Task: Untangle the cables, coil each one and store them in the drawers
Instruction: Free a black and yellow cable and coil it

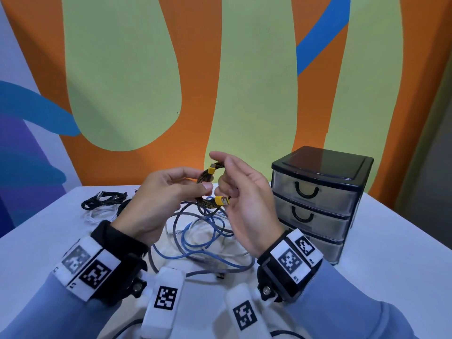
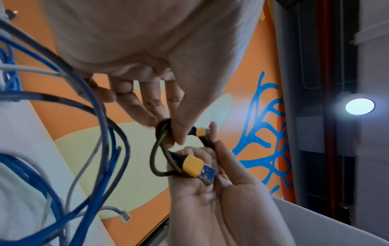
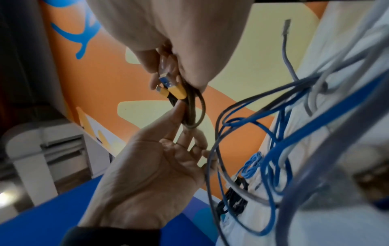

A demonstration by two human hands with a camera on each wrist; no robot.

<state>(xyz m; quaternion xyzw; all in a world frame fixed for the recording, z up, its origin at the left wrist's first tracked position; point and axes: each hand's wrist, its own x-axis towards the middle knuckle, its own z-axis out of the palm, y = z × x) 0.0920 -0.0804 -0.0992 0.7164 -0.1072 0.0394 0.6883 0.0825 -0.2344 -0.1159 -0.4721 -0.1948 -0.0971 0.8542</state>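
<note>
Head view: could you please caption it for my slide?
Both hands hold a coiled braided USB cable above tangled cables.

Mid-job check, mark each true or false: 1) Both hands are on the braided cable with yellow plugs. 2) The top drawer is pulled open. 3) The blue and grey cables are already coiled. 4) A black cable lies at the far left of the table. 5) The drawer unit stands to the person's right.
1) True: the left hand and right hand both pinch the braided cable, looped between them.
2) False: all three drawers of the drawer unit are closed.
3) False: the blue and grey cables lie in a loose tangle on the table.
4) True: the black cable lies there bundled.
5) True.
</note>
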